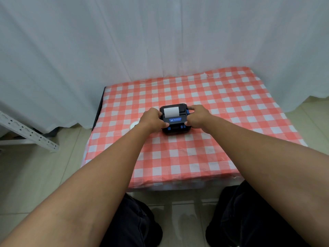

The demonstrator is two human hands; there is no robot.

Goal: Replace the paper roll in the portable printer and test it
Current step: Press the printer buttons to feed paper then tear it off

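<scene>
A small black portable printer [175, 123] with blue buttons sits near the middle of the checked table [195, 154]. White paper [171, 111] shows at its top. My left hand [153, 118] grips the printer's left side, thumb on the front edge. My right hand [197, 116] grips its right side, one finger reaching along the far right corner. A white round object [133, 125], maybe a paper roll, lies on the cloth just left of the printer, mostly hidden behind my left wrist.
The table wears a red-and-white checked cloth and stands against a white curtain [142, 41]. A white perforated metal frame [26, 134] stands on the tiled floor at the left. My knees in dark trousers [135, 223] are below the table's near edge.
</scene>
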